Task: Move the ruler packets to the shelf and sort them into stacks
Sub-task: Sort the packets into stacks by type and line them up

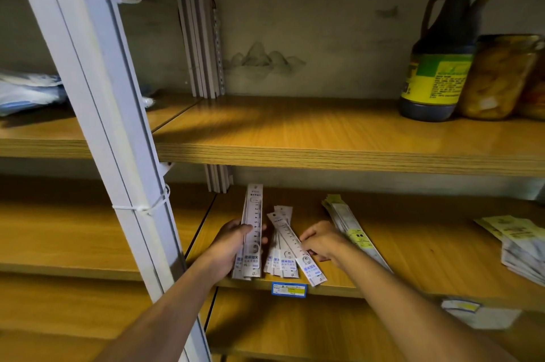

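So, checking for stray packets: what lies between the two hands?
In the head view, loose ruler packets fanned on the shelf, between left hand and right hand.

Dim, warm light fell unevenly; deep shadows pooled across the orange wood-grain shelf boards (324, 131). Wide-angle distortion bowed the white metal upright (97, 114), and edges blurred.

White ruler packets (282, 246) w/ blue print, orange-brown woodgrain shelf (339, 152), dark bottle (439, 61) w/ yellow-green label upper right.

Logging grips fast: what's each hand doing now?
Left hand: grips a ruler packet stack.
Right hand: pinches a loose ruler packet.
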A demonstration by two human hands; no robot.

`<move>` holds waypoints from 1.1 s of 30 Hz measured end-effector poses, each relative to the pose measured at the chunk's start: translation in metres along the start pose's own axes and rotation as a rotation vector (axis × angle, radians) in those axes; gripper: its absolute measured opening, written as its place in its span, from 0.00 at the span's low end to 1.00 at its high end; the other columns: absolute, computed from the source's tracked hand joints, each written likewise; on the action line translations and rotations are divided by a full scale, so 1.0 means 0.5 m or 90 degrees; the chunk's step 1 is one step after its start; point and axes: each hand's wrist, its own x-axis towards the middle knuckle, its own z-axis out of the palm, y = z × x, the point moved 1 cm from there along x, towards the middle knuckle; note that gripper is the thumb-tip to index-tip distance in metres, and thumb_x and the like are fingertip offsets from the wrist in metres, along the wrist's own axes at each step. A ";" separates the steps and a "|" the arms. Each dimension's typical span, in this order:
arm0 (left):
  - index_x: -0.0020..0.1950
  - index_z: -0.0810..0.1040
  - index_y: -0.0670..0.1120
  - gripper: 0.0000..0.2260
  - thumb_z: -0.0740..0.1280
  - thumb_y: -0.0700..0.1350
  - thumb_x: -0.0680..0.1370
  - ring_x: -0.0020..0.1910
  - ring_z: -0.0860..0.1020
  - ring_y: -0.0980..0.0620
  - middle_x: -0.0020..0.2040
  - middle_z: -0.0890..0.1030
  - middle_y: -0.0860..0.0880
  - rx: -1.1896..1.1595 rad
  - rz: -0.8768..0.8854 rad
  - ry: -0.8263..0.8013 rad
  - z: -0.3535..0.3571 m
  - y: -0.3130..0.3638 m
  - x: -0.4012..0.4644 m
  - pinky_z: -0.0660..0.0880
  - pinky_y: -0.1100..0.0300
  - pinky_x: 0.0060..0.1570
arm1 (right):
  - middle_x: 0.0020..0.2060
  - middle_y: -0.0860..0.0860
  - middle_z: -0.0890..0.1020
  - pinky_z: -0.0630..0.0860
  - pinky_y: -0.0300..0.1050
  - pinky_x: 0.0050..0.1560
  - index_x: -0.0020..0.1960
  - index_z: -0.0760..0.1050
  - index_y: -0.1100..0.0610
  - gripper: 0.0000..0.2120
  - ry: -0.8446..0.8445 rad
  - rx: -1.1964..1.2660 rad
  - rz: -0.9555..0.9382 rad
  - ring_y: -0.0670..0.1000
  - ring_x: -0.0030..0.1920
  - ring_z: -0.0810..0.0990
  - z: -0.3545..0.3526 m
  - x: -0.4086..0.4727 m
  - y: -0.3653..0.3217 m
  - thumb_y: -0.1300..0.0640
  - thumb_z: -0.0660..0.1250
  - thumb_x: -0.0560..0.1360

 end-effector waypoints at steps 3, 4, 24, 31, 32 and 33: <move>0.65 0.74 0.50 0.13 0.62 0.43 0.81 0.51 0.84 0.47 0.50 0.86 0.49 0.003 -0.001 -0.002 0.009 0.001 0.006 0.76 0.41 0.59 | 0.61 0.53 0.77 0.75 0.41 0.50 0.65 0.73 0.55 0.21 0.021 -0.019 -0.011 0.50 0.54 0.78 -0.001 -0.005 -0.002 0.56 0.71 0.74; 0.65 0.74 0.51 0.13 0.62 0.42 0.81 0.52 0.84 0.46 0.51 0.86 0.49 0.003 -0.001 -0.004 0.011 0.001 0.007 0.76 0.40 0.60 | 0.64 0.52 0.75 0.74 0.45 0.57 0.68 0.70 0.54 0.26 0.034 -0.036 -0.012 0.52 0.61 0.76 0.001 -0.006 -0.004 0.53 0.73 0.72; 0.69 0.72 0.49 0.19 0.65 0.39 0.79 0.50 0.85 0.47 0.50 0.86 0.46 -0.109 0.010 -0.014 0.038 0.021 0.007 0.78 0.47 0.49 | 0.49 0.51 0.83 0.80 0.44 0.45 0.53 0.76 0.53 0.10 0.006 0.338 -0.161 0.50 0.48 0.83 -0.033 -0.010 -0.039 0.60 0.71 0.74; 0.64 0.76 0.48 0.15 0.60 0.36 0.81 0.52 0.83 0.46 0.52 0.85 0.45 -0.128 0.009 -0.023 0.037 0.027 -0.010 0.77 0.49 0.48 | 0.47 0.51 0.84 0.81 0.54 0.52 0.50 0.77 0.52 0.08 0.076 0.396 -0.181 0.51 0.48 0.84 -0.001 0.004 -0.046 0.60 0.72 0.72; 0.63 0.77 0.48 0.14 0.59 0.36 0.81 0.53 0.82 0.45 0.52 0.85 0.45 -0.124 0.013 -0.034 0.037 0.029 -0.014 0.77 0.50 0.48 | 0.47 0.51 0.84 0.81 0.56 0.51 0.50 0.76 0.52 0.09 0.054 0.396 -0.184 0.52 0.48 0.84 0.005 0.004 -0.049 0.61 0.72 0.72; 0.62 0.78 0.48 0.14 0.59 0.35 0.81 0.53 0.82 0.45 0.52 0.85 0.44 -0.122 0.013 -0.050 0.039 0.030 -0.017 0.77 0.50 0.48 | 0.47 0.52 0.84 0.82 0.56 0.50 0.50 0.76 0.52 0.10 0.038 0.387 -0.190 0.52 0.48 0.84 0.012 0.004 -0.053 0.62 0.72 0.72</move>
